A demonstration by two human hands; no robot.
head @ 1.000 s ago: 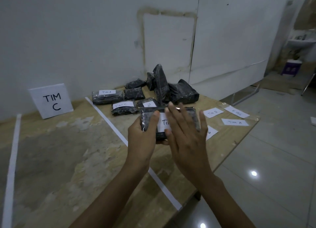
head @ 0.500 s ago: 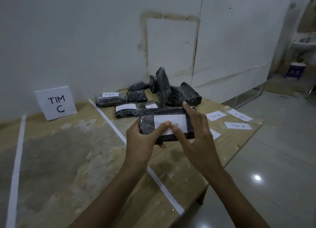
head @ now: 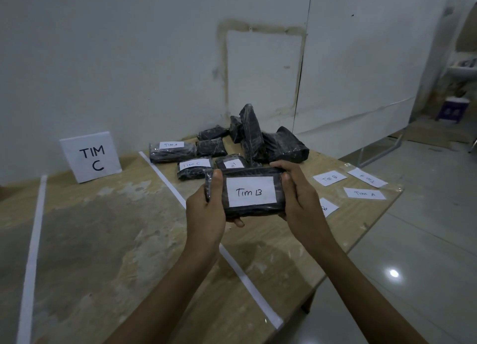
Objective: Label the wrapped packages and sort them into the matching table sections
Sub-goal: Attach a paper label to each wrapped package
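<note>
We hold the wrapped package (head: 250,210) lifted above the counter (head: 103,227), over the white tape line (head: 240,274). Our left hand (head: 206,209) grips its left end, thumb on top and fingers curled beneath. Our right hand (head: 302,201) clasps the right end the same way. The label (head: 251,192) reading "Tim B" lies flat on its upper face, so we judge the labelling done for this one and the sorting in hand. The only section sign (head: 90,156) in view, at 10 o'clock, reads TIM C, and no B section shows. Next we must find that section, probably out past 9 o'clock, and set the package down label up. The pile of packages (head: 258,142) waits at 12 o'clock.
</note>
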